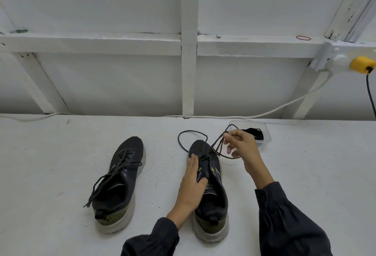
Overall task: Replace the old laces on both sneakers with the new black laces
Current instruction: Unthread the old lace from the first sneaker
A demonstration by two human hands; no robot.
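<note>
On the left of the white painted counter (pixel 50 164) sits the left dark grey knit sneaker with a pale thick sole (pixel 120 184), toe pointing to the far side. Its dark grey old lace (pixel 114 172) is threaded through the eyelets, untied, with the loose ends trailing down past the heel collar onto the counter.

Just right of the middle stands the right dark grey sneaker with the same pale sole (pixel 215 194), also toe away. The person's left hand (pixel 191 188), coming out of a dark sleeve, lies flat on top of it. The fingers are straight along the left eyelet row, the thumb lies across the tongue, and the grip is open, pressing rather than clasping. This sneaker's dark grey loosened lace (pixel 218 140) is threaded only at the front eyelets. One part of it curls in a loop on the counter beyond the toe, and other strands rise up to the right.

There the right hand (pixel 242 145) is raised above the counter, its grip closed on those strands, which it pinches between thumb and forefinger. The other fingers are loosely curled.

Just behind that hand, at the far edge of the counter, is a clear plastic tub (pixel 266 133) with the new black laces (pixel 255 133) bundled inside.

A white cable (pixel 284 111) runs along the back towards a yellow plug (pixel 361 64) on the far right wall.
</note>
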